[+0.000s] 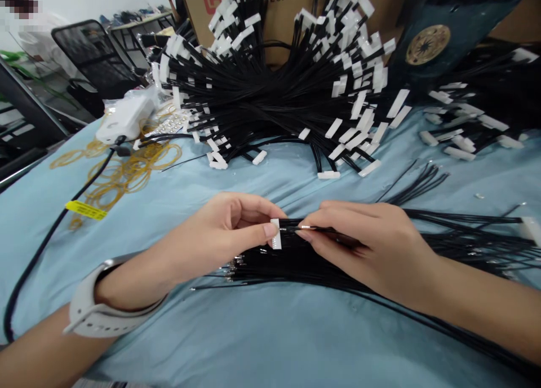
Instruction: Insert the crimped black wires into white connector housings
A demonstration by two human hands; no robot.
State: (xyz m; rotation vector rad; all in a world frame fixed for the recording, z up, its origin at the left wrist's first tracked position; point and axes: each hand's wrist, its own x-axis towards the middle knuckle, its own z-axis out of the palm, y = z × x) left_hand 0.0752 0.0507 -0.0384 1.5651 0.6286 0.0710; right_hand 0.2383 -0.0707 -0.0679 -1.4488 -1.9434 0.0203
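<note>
A small white connector housing is pinched between the thumb and fingers of my left hand. Black wires run from its right side toward my right hand, whose thumb and forefinger close on a thin black wire. That wire's bare metal terminal points left, a short way from the housing. Beneath both hands lies a bundle of loose black wires with metal tips at its left end. My right palm hides part of the wires.
A large heap of black cables with white connectors fills the back, before a cardboard box. Yellow rubber bands and a white power strip lie left. More finished-looking cables sit at right on the blue cloth.
</note>
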